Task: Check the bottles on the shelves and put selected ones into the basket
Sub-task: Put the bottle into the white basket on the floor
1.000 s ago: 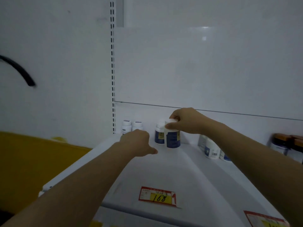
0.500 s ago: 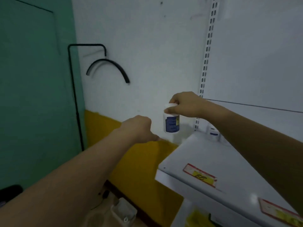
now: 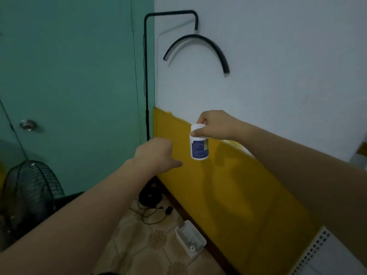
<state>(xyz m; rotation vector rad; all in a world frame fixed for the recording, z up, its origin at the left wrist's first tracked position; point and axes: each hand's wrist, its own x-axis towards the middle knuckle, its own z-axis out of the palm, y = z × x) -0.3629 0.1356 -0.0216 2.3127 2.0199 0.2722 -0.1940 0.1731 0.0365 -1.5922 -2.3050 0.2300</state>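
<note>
Only a perforated corner of the shelf (image 3: 327, 251) shows at the lower right, and the label of the bottle (image 3: 199, 148) is too blurred to read. The right hand (image 3: 216, 125) pinches the bottle by its white cap, so it hangs upright below that hand. The left hand (image 3: 156, 153), just beside, is a curled fist, fingers hidden.

Open air beneath bottle (image 3: 199, 145), wall (image 3: 238, 185) behind, white tray (image 3: 190, 240) and cables (image 3: 153, 213) on floor below, fan (image 3: 29, 191) far left, shelf corner (image 3: 317, 249) lower right.
</note>
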